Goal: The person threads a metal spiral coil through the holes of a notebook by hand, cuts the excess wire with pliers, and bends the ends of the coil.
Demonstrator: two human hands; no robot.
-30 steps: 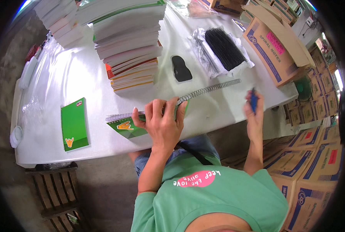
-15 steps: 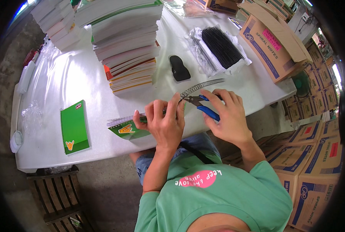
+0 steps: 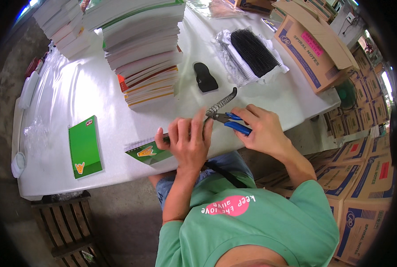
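My left hand [image 3: 188, 141] presses down on a green notebook [image 3: 147, 154] lying at the near edge of the white table [image 3: 87, 89]. A wire spiral [image 3: 220, 103] runs along the notebook's top edge and sticks out past it, bent upward. My right hand [image 3: 261, 130] grips blue-handled pliers [image 3: 228, 122] whose jaws meet the spiral just beside my left fingertips.
A second green notebook [image 3: 85, 147] lies to the left. A tall stack of notebooks [image 3: 144, 53] stands behind, with a black tool [image 3: 204, 77] and a bag of black spirals [image 3: 252, 52] to its right. Cardboard boxes [image 3: 312, 44] crowd the right side; a wooden pallet [image 3: 65, 222] lies below.
My right hand came in from the right with the pliers and closed on the spiral. The free end of the spiral, straight before, is now bent upward.
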